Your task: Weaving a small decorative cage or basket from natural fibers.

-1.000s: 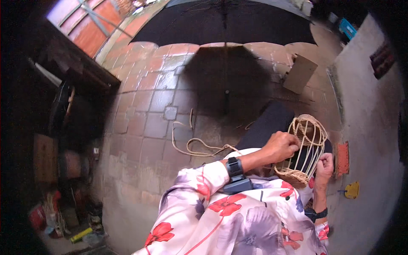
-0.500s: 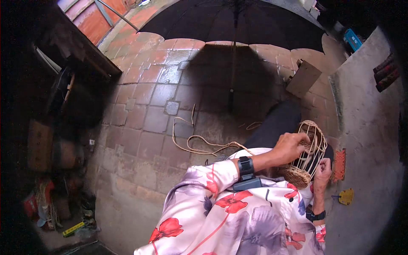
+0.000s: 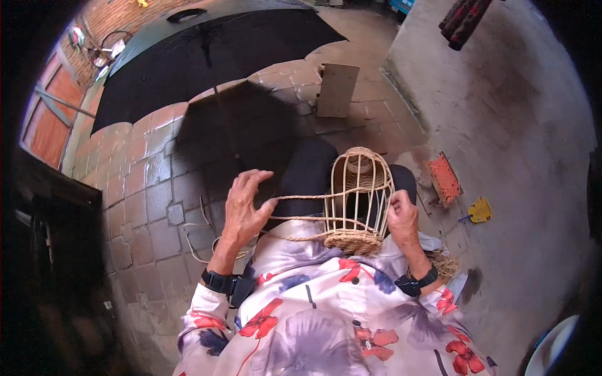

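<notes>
A small woven basket [image 3: 359,243] with open upright ribs lies tilted across my lap, its dense woven end toward me and a woven ring at the far end. My right hand [image 3: 402,219] grips its right side, fingers closed at the ribs. Left of the basket, my left hand [image 3: 243,210] has its fingers stretched and apart. A twisted straw-coloured cord [image 3: 300,197] runs between the basket's ribs and my left thumb, with further strands beneath it. How the cord passes behind the hand is hidden. More loose cord trails on the floor at left.
A large black umbrella [image 3: 219,59] stands spread on the tiled floor [image 3: 147,207]. Ahead are a board-like block [image 3: 338,91] and, to the right, an orange brick-like piece [image 3: 444,180] and a yellow tag-like object [image 3: 480,210]. Loose straw [image 3: 443,266] lies beside my right wrist.
The view has swung right. My left hand has come out of the basket's ribs and moved left, drawing cord across. My right hand stays on the basket's right side.
</notes>
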Motion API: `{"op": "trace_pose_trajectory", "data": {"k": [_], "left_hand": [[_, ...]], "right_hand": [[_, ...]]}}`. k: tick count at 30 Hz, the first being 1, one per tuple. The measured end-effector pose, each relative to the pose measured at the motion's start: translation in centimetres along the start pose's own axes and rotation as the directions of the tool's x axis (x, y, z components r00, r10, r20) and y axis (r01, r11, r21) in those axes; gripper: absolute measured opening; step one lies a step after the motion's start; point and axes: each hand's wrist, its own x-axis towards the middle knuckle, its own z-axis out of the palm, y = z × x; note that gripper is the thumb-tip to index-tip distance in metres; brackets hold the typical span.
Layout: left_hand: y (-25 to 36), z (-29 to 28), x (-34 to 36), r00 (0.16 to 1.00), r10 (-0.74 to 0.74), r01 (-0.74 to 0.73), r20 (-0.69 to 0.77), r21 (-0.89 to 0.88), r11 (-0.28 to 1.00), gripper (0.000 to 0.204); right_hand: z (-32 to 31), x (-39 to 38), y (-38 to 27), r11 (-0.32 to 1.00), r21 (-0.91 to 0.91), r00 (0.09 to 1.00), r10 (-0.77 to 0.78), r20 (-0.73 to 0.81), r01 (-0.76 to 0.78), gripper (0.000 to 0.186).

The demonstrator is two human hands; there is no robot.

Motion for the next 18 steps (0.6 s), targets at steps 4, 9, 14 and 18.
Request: {"op": "trace_pose_trajectory", "data": {"k": [4,9,14,18], "left_hand": [[4.6,3.3,2.2,0.963,0.151,-0.117,0.225,-0.158,0.980,0.028],[6.0,5.9,2.9,0.876,0.275,-0.189,0.397,-0.241,0.952,0.012],[2.2,0.1,1.0,0.895,0.014,0.091,0.446,-0.213,0.973,0.012],[-7.2,-7.2,-1.1,0.848,-0.392,0.337,0.357,0.209,0.918,0.013]], "right_hand": [[0.2,-0.5,-0.2,0.999,0.038,1.000,0.014,-0.001,-0.014,0.012],[0.1,-0.5,-0.4,0.992,0.115,0.999,0.048,-0.007,-0.047,0.011],[-0.2,-0.6,0.6,0.996,0.089,0.999,0.020,-0.042,-0.016,0.014],[-0.5,-0.6,0.2,0.991,0.133,1.000,0.010,-0.020,-0.007,0.014]]}}
